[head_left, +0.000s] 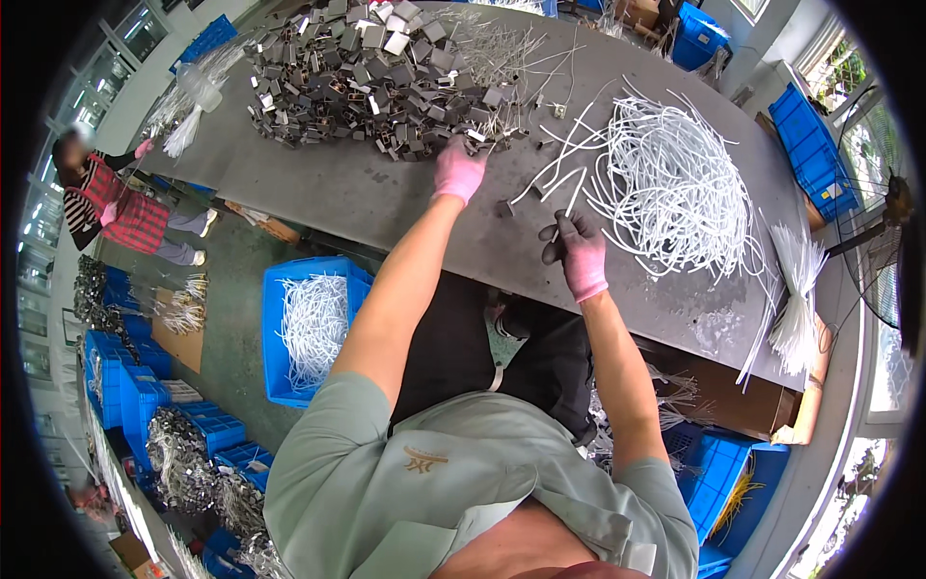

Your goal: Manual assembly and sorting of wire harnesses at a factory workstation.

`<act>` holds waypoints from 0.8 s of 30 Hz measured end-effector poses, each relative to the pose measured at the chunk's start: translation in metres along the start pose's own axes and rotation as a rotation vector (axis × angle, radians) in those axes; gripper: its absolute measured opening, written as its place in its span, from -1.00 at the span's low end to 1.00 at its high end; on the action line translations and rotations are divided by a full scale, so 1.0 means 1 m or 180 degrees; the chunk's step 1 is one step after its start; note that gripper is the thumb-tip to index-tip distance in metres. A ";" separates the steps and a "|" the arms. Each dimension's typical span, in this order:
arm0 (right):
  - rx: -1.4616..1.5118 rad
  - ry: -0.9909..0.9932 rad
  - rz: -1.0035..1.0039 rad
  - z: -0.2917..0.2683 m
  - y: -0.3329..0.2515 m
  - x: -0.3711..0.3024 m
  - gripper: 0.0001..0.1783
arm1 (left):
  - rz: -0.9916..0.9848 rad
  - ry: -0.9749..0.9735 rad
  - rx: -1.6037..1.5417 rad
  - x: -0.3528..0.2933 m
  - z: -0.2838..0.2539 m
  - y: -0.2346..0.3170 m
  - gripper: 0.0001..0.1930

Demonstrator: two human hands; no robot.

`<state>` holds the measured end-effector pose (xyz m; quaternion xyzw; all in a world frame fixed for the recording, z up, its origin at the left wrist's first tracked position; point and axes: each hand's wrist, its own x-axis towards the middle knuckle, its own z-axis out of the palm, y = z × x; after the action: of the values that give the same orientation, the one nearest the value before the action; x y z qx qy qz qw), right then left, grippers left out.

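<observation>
My left hand (458, 174), in a pink glove with dark fingertips, reaches the near edge of a heap of small grey metal blocks (376, 82). Its fingertips blend with the dark pieces, so their grip cannot be made out. Closer to the table's front edge, my right hand (581, 256), gloved alike, has its fingers closed on a white tube (575, 193) that rises from them. Just beyond it, a white tube with a small dark block at its end lies on the table. Right of that hand spreads a tangled pile of white tubes (675, 183).
The dark table (338, 193) carries a bundle of white strands (799, 299) at its right end. A blue crate of white tubes (313, 333) stands on the floor at left. Another person (130, 207) stands past the table's left end. A fan (873, 232) is at right.
</observation>
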<state>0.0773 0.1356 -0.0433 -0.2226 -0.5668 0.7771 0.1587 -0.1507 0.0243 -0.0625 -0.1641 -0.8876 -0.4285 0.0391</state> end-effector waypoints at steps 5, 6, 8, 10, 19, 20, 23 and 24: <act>0.0393 -0.0454 0.0474 0.018 0.023 0.006 -0.72 | 0.0011 -0.0464 -0.0972 -0.056 -0.051 -0.045 -0.72; 0.0457 -0.0542 0.0585 0.029 0.035 0.008 -0.71 | -0.0305 -0.0785 -0.1317 -0.076 -0.067 -0.053 -0.72; 0.0529 -0.0709 0.0961 0.056 0.056 0.017 -0.69 | 0.0058 -0.0488 -0.1071 -0.123 -0.086 -0.089 -0.74; 0.0799 -0.0579 0.1169 0.078 0.075 0.029 -0.69 | -0.0840 -0.1230 -0.1878 -0.175 -0.123 -0.097 -0.78; 0.0533 0.0058 0.0272 0.094 0.104 0.082 -0.64 | -0.1909 -0.0717 -0.0583 -0.342 -0.226 -0.202 -0.79; 0.0423 0.0261 0.0112 0.094 0.093 0.082 -0.65 | -0.1927 -0.0726 -0.0590 -0.348 -0.230 -0.211 -0.79; 0.0807 0.0169 -0.0064 0.099 0.037 0.066 -0.68 | -0.2190 -0.0511 -0.0713 -0.356 -0.236 -0.229 -0.77; 0.0858 0.0146 -0.0090 0.100 0.022 0.061 -0.69 | -0.2152 -0.0410 -0.0705 -0.356 -0.236 -0.233 -0.76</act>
<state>-0.0270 0.0782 -0.0485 -0.2090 -0.4565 0.8387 0.2110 0.0921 -0.3853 -0.1626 0.1088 -0.8406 -0.4996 -0.1788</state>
